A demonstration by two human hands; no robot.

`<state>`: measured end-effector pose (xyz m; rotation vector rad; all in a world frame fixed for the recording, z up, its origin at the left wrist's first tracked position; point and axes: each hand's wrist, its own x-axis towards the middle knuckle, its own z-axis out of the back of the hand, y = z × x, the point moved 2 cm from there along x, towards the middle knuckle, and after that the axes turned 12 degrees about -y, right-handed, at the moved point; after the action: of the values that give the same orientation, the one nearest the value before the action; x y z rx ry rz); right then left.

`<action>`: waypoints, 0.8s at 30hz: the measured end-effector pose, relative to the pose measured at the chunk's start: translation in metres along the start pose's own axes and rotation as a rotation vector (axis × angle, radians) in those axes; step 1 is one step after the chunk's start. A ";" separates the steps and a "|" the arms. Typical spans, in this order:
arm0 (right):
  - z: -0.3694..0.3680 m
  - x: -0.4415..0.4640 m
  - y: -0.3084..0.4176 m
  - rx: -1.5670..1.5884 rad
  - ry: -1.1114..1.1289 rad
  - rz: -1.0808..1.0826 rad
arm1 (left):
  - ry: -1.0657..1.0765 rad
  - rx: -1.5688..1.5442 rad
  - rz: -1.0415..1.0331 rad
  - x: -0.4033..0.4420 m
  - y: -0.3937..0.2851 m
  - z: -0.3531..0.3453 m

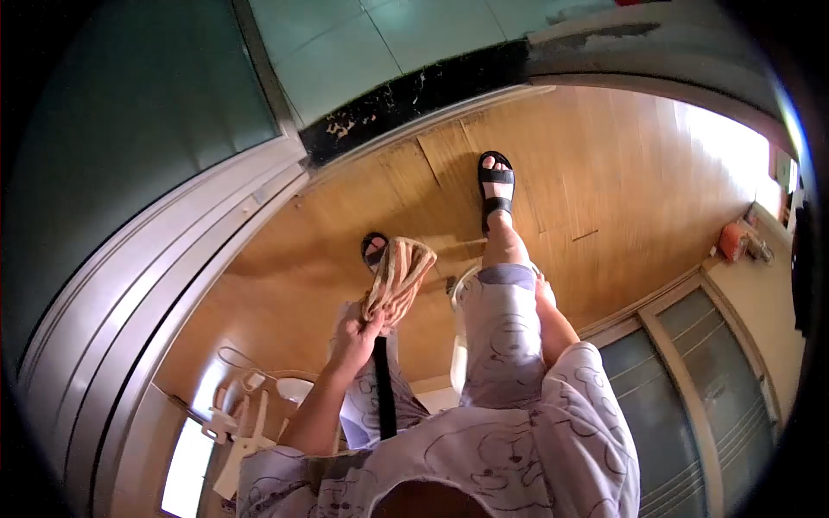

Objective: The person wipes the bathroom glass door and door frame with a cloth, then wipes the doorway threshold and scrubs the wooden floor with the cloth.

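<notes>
My left hand (pixel 351 337) is closed around the bunched lower end of a striped cloth (pixel 404 272) in brown, orange and pale tones. The cloth's loose end sticks out beyond my fingers, over my left sandal. My right hand (pixel 545 292) is beside my right knee, its fingers mostly hidden behind the leg. Near that hand, partly covered by my leg, is a white object with a curved rim (pixel 458 350); its kind and whether the hand grips it cannot be made out.
A brown wood-look floor (pixel 587 181) lies under my black sandals (pixel 496 180). Ahead, a dark threshold (pixel 389 108) borders pale green tiles (pixel 432 34). A metal-framed door (pixel 207 194) stands at left. Glass-panelled doors (pixel 682 388) and an orange bag (pixel 736 240) are at right.
</notes>
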<state>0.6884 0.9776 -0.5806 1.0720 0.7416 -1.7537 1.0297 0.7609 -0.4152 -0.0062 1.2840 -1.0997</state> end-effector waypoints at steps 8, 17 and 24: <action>-0.021 0.108 -0.022 -0.061 -0.053 0.115 | -0.049 -0.368 0.003 0.102 -0.005 -0.082; -0.068 0.105 -0.085 -0.101 -0.135 0.152 | -0.505 -0.526 0.077 0.011 0.023 -0.059; -0.102 0.091 -0.112 -0.028 -0.262 0.147 | -0.549 -0.577 -0.156 -0.050 -0.003 -0.076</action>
<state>0.6026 1.0705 -0.7035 0.8355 0.5107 -1.7105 0.9762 0.8337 -0.4027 -0.7984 1.0620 -0.7445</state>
